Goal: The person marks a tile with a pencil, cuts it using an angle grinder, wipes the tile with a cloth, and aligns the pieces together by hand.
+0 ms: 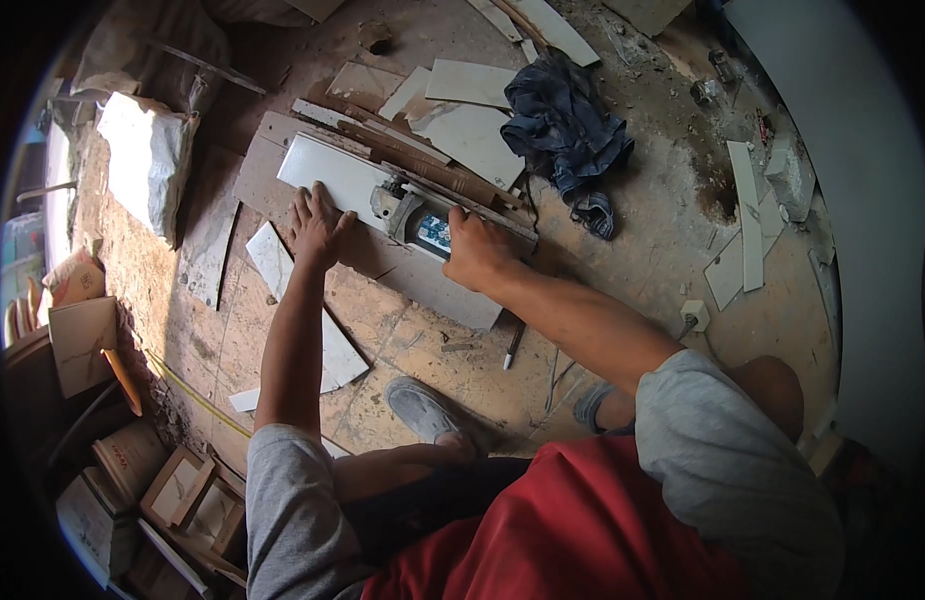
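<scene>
My left hand (320, 225) lies with fingers spread on a long white tile (305, 158), which rests on a grey board (422, 292) with narrow brown and white strips along its far side. Beside it, my right hand (474, 250) grips a handheld power cutter (414, 216) with a metal head and a blue-labelled body, standing on the tile. The cutting edge is too small to make out. A short pen-like stick (514, 345) lies on the floor just below the board.
Loose tile pieces (462, 80) and a dark crumpled cloth (557, 115) lie beyond the board, more offcuts (750, 215) at right beside a grey wall (852, 150). A white triangular piece (342, 355) lies near my feet. A power socket (694, 312), yellow hose (197, 392) and wooden boxes (162, 480) surround me.
</scene>
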The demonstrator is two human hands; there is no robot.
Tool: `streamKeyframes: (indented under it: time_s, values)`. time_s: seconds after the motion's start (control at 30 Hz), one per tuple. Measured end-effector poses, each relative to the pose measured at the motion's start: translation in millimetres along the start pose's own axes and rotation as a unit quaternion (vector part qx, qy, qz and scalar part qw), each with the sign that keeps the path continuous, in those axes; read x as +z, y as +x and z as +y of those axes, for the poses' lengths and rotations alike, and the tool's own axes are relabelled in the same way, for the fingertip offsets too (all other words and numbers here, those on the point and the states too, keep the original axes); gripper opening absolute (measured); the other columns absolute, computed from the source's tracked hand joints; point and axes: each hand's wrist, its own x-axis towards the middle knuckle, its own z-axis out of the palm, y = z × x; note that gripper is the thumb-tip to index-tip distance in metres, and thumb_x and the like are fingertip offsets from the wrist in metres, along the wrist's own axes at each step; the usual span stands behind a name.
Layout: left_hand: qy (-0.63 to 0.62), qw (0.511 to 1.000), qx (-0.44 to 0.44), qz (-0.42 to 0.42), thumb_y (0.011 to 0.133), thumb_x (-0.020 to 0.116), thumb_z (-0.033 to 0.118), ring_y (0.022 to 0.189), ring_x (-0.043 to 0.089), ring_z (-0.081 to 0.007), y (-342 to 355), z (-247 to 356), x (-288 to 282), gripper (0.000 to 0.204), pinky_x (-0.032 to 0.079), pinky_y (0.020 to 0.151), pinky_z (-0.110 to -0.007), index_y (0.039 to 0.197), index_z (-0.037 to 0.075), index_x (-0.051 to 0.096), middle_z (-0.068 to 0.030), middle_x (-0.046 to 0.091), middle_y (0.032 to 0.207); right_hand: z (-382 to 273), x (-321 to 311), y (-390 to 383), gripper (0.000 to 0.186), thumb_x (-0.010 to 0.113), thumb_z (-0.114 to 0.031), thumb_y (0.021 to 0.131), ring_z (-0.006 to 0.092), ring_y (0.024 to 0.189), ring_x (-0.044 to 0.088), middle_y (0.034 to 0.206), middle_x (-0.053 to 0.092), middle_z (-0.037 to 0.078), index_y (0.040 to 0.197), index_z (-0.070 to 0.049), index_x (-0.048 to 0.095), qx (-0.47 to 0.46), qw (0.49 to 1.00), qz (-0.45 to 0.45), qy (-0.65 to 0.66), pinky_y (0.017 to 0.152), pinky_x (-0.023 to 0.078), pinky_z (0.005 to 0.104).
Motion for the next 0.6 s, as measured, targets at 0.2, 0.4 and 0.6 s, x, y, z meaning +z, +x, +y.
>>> streamKeyframes:
  time_s: [0.2,0.4,0.6]
  values:
    - [-0.008,1.0,0.007,0.005,0.084,0.059,0.066,0.15,0.012,-0.044,-0.2,-1.7,1.5,0.095,0.017,0.114,-0.064,0.158,0.022,0.018,-0.0164,0.011,0.165,0.7,-3.5,-3.4,0.057,0.074,-0.015,0.074,0.0426,0.099,0.066,0.105,0.064,0.026,0.12,0.003,0.046,-0.002,1.0,-0.008,-0.003,0.086,0.056,0.048]
    - [-0.007,1.0,0.01,0.008,0.084,0.059,0.066,0.15,0.012,-0.0444,-0.4,-1.3,1.3,0.095,0.017,0.114,-0.065,0.158,0.022,0.018,-0.0167,0.012,0.164,1.8,-5.3,-5.4,0.056,0.073,-0.015,0.075,0.0427,0.101,0.065,0.107,0.063,0.027,0.12,0.003,0.046,0.003,1.0,-0.015,0.01,0.088,0.055,0.0485]
    - [-0.002,1.0,0.004,0.002,0.084,0.058,0.066,0.15,0.012,-0.0441,-0.6,0.2,-0.4,0.095,0.016,0.115,-0.064,0.158,0.022,0.017,-0.0168,0.013,0.165,3.1,-4.7,-7.6,0.056,0.072,-0.014,0.075,0.0428,0.102,0.065,0.108,0.062,0.027,0.121,0.003,0.045,0.005,1.0,-0.017,0.005,0.089,0.054,0.049]
